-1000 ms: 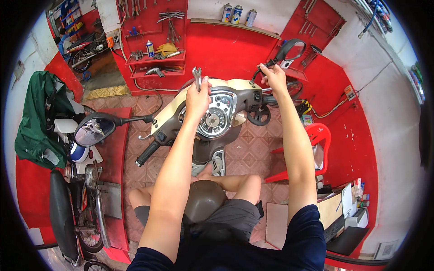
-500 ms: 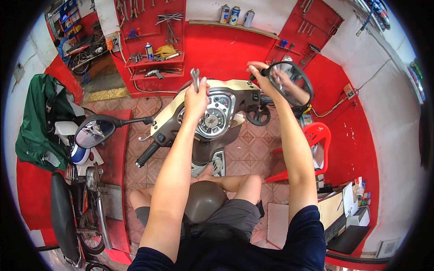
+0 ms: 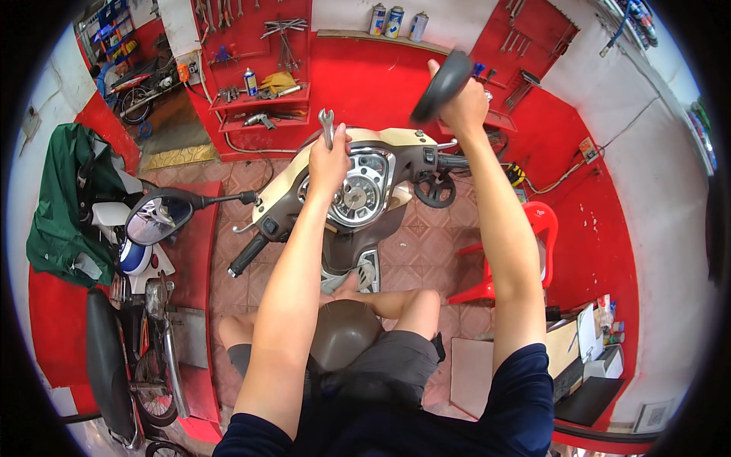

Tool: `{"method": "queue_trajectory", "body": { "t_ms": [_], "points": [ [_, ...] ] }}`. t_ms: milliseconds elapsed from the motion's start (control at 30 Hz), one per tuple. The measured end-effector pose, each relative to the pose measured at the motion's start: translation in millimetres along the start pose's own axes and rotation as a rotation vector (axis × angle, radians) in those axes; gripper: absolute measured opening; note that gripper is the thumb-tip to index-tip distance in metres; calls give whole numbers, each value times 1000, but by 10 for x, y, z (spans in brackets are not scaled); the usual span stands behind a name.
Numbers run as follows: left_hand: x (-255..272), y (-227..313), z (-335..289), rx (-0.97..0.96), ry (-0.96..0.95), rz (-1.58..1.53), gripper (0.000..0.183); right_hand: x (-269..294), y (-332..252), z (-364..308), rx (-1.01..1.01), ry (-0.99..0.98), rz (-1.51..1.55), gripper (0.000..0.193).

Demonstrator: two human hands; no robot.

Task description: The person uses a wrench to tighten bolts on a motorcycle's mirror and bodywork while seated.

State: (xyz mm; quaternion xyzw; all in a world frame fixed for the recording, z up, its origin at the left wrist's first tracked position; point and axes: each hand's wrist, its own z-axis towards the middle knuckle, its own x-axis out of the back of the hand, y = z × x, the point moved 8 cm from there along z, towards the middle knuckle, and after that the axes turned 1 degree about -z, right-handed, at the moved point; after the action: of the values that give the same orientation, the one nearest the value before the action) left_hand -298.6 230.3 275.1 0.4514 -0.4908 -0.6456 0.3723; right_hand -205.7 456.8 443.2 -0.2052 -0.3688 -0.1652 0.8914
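My left hand (image 3: pixel 329 166) is closed around a silver open-end wrench (image 3: pixel 327 128), its jaw pointing up, above the scooter's round instrument cluster (image 3: pixel 357 194). In my right hand (image 3: pixel 466 109) is a black rear-view mirror (image 3: pixel 445 86), somewhat blurred, raised above the right handlebar. My fingers partly hide behind its housing. The mirror is apart from the scooter (image 3: pixel 400 139), which is cream and brown. The other mirror (image 3: pixel 160 221) remains fitted on the left side by its black stem, above the left handgrip (image 3: pixel 248 255).
Tool boards and a red shelf (image 3: pixel 266 99) line the far wall. Several spray cans (image 3: pixel 394 22) stand on a ledge. A red plastic chair (image 3: pixel 539 228) is at the right. Another motorbike (image 3: pixel 114 365) and a green cover (image 3: pixel 68 206) are at the left.
My right hand has lifted the right mirror off the handlebar, up and slightly to the left, turning it. My left hand has barely moved with the wrench.
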Motion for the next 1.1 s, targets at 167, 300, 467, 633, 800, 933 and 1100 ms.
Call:
{"method": "queue_trajectory", "body": {
  "t_ms": [167, 300, 467, 633, 800, 933, 1100],
  "points": [
    [19, -26, 20, -3, -15, 11, 37, 87, 128, -140, -207, -165, 609, 54],
    [-1, -45, 15, -22, -26, -13, 38, 67, 88, -946, -416, -340, 1177, 44],
    [26, -85, 52, -41, -50, -44, 37, -128, -65, -2027, -432, -397, 1495, 43],
    [154, 90, -230, -18, -167, -265, 38, -230, -153, -2842, -409, -470, 1335, 43],
    [575, 311, -1299, 151, -313, -177, 33, -489, -70, -3497, -267, -472, 918, 21],
    [1328, 25, -2112, 289, -215, 345, 42, -346, -454, -3669, 267, -425, 739, 8],
    [1668, -505, -2961, 447, -261, 403, 35, -595, -701, -4114, 450, -424, 437, 11]
  ]
}}
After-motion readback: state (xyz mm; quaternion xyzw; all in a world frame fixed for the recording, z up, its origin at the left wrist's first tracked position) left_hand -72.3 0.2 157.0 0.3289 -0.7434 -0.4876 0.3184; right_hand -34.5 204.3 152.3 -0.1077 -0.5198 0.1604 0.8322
